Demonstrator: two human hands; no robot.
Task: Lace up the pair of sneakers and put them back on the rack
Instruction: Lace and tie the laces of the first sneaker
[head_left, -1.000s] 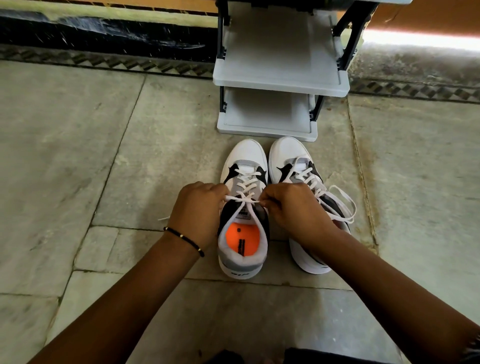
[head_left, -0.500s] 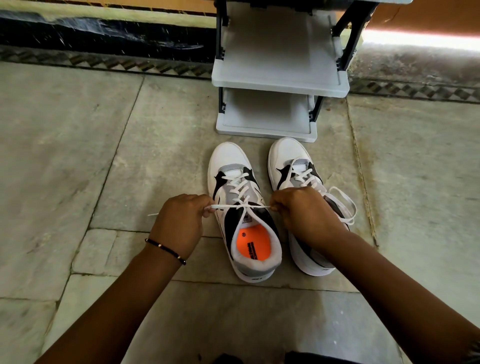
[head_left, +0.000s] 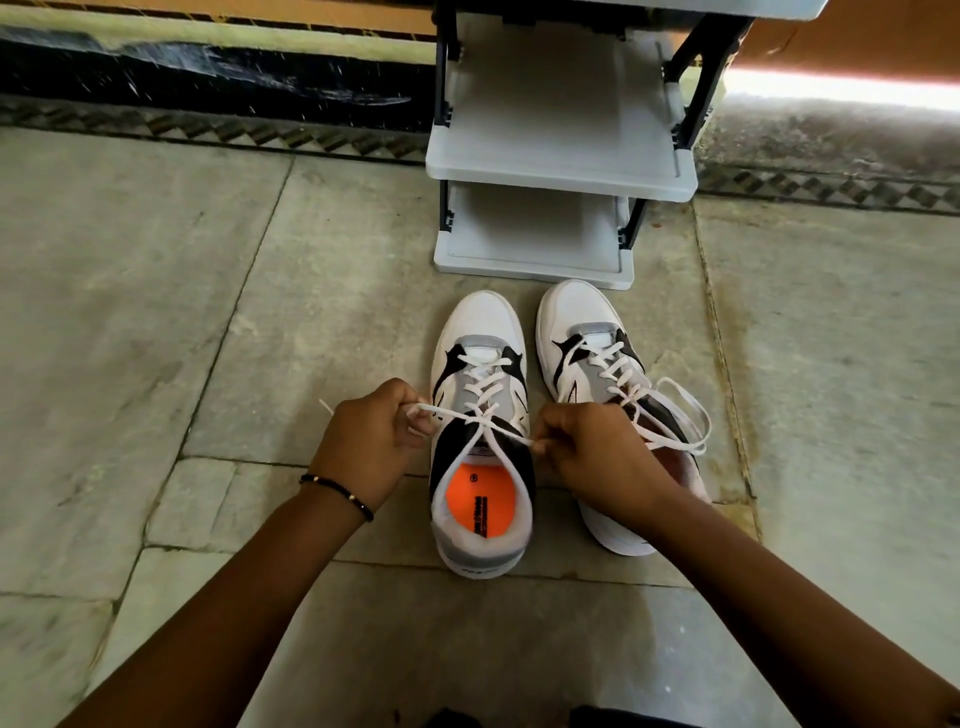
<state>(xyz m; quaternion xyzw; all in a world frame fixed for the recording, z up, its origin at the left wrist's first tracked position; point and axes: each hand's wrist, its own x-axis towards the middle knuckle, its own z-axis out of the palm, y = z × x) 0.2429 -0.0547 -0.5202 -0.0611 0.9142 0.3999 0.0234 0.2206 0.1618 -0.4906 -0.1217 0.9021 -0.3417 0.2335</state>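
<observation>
Both sneakers on floor just in front of rack, toes twd it; L hand & R hand fingers pinched on lace ends of left sneaker, crossed over tongue; right sneaker beside it, laces loose.

Both forearms bare, no sleeves in view. Left wrist: thin black beaded bracelet with one small pale bead on the near side. Right wrist bare. No rings seen on left hand or right hand.
</observation>
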